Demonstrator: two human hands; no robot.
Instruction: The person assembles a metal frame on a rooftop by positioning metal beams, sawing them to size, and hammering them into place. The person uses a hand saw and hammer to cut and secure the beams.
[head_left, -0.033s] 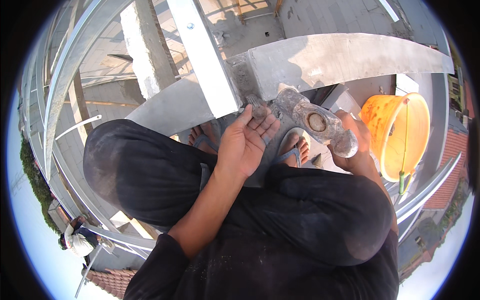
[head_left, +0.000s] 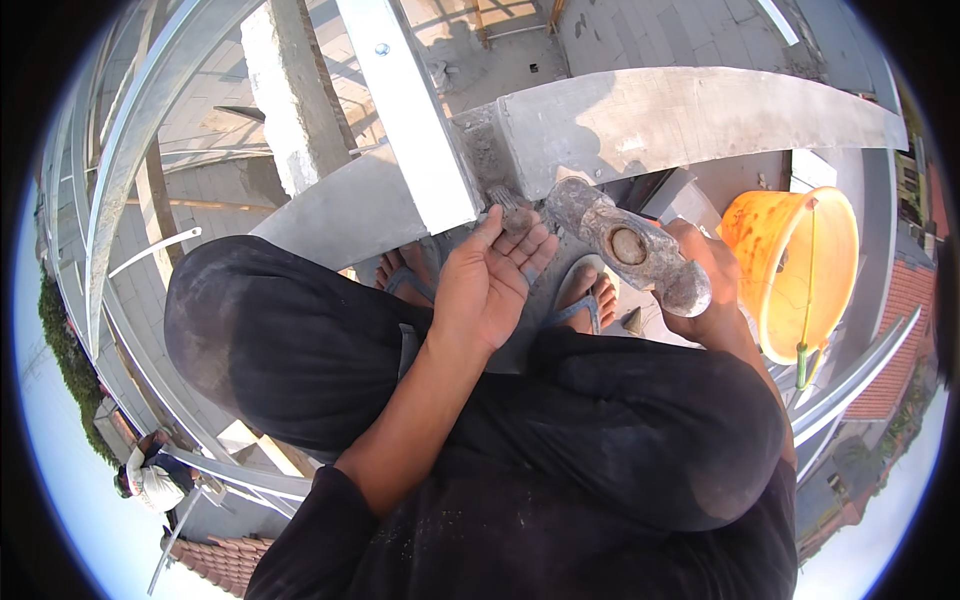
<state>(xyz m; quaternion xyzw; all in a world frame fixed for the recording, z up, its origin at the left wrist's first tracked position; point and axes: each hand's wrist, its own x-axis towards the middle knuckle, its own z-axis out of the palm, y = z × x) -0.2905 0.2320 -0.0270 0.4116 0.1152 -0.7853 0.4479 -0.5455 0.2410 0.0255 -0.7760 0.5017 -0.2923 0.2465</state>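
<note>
My right hand (head_left: 706, 280) is closed round the handle of a hammer (head_left: 628, 244). Its worn, mortar-crusted head faces up at me, left of the fist, and hides most of the handle. Palm up, my left hand (head_left: 492, 280) curls its thumb and fingers round a dusty grey piece with a blunt, rounded end (head_left: 517, 217); the rest of it is hidden, and its kind I cannot make out. It is held against the rough mortar gap (head_left: 487, 150) in a grey block wall (head_left: 700, 115), beside the end of a shiny metal channel (head_left: 415, 120).
An orange bucket (head_left: 738, 225) with a yellow line and a green-handled tool (head_left: 802, 365) is at the right. Metal rails (head_left: 150, 120) and a pale concrete post (head_left: 285, 100) stand left. My sandalled feet (head_left: 585, 295) are below the wall. Another person (head_left: 155, 475) is far lower left.
The hammer head has shifted very slightly to the left. My left hand stays in place.
</note>
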